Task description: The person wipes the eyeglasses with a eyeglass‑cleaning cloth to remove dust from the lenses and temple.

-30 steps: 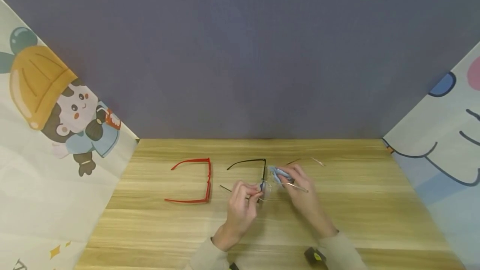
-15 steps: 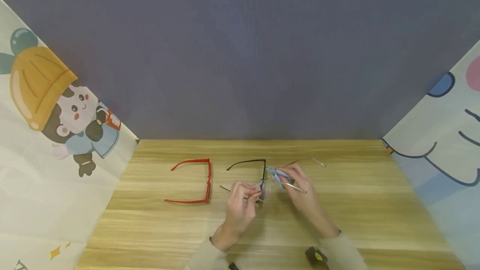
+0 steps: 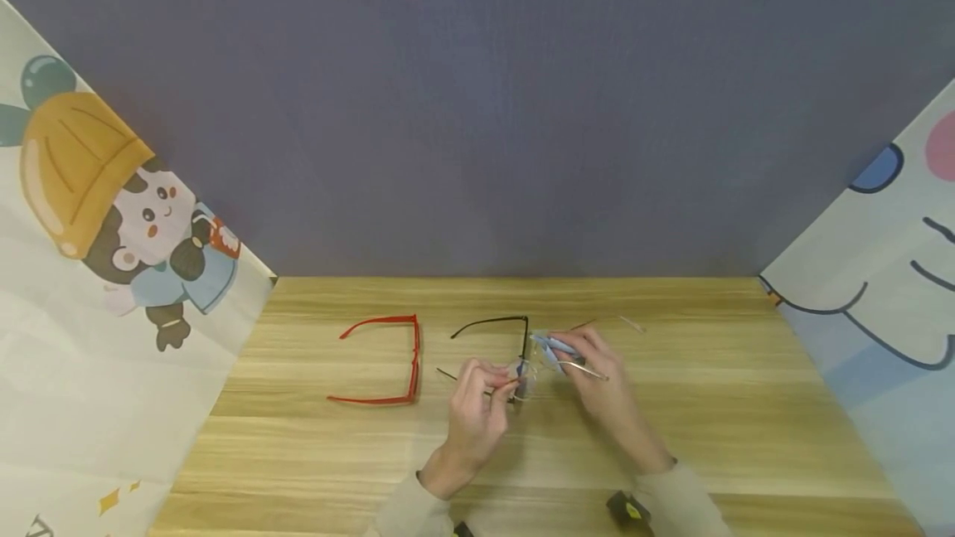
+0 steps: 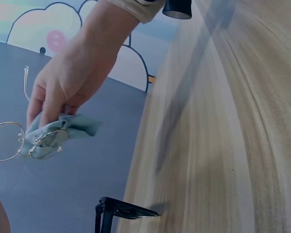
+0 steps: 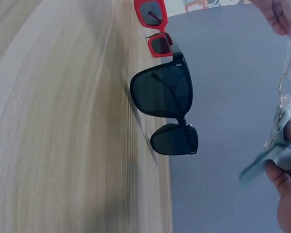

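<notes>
Thin metal-rimmed eyeglasses (image 3: 528, 379) are held above the table between both hands. My left hand (image 3: 476, 411) pinches their left end between thumb and fingers. My right hand (image 3: 606, 384) pinches a folded light blue cloth (image 3: 554, 346) against the other lens; in the left wrist view the cloth (image 4: 80, 127) lies behind that lens, and the other lens (image 4: 6, 141) is uncovered. One slender temple reaches across the right hand. Below and behind the eyeglasses, black sunglasses (image 5: 162, 92) stand on the table, partly hidden by my left hand in the head view.
Red sunglasses (image 3: 415, 359) with temples unfolded lie left of the black pair. A thin pale tip (image 3: 632, 322) shows beyond the right hand; what it belongs to is unclear. A grey panel (image 3: 477, 106) rises at the wooden table's (image 3: 336, 471) back edge, with cartoon-printed sheets either side.
Both hands stay nearly in place with the same grips. The eyeglasses and the cloth shift slightly, and the temple over my right hand moves a little to the left.
</notes>
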Available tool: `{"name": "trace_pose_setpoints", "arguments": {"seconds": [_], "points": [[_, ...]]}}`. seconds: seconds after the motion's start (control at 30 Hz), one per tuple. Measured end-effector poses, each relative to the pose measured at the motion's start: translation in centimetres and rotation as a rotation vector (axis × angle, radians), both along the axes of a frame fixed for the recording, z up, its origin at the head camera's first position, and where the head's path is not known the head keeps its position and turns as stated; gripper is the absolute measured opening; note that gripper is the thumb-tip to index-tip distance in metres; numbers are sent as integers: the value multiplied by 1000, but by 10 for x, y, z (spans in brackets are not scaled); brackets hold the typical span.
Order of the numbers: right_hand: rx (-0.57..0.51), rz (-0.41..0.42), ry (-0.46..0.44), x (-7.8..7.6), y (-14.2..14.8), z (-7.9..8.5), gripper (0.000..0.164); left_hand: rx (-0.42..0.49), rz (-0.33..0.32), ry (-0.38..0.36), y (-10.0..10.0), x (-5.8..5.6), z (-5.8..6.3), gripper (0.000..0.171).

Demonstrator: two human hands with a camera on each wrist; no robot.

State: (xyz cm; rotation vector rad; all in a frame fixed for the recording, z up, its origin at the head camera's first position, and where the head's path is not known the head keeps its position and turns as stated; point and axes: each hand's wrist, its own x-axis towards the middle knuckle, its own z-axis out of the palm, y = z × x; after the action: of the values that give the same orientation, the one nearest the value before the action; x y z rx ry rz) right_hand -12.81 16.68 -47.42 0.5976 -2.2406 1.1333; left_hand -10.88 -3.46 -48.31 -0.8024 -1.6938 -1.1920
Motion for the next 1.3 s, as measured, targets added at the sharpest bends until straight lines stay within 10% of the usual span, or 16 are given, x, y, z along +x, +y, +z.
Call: {"name": "trace_pose_setpoints", "arguments": {"seconds": [1.03,1.3], "points": [[83,-26,10,1,5,-7,40,14,-12,-33,-2,1,-6,17],[44,-61,20,1,5,-8,33,42,8,-186,-2,6,-1,22]]}}
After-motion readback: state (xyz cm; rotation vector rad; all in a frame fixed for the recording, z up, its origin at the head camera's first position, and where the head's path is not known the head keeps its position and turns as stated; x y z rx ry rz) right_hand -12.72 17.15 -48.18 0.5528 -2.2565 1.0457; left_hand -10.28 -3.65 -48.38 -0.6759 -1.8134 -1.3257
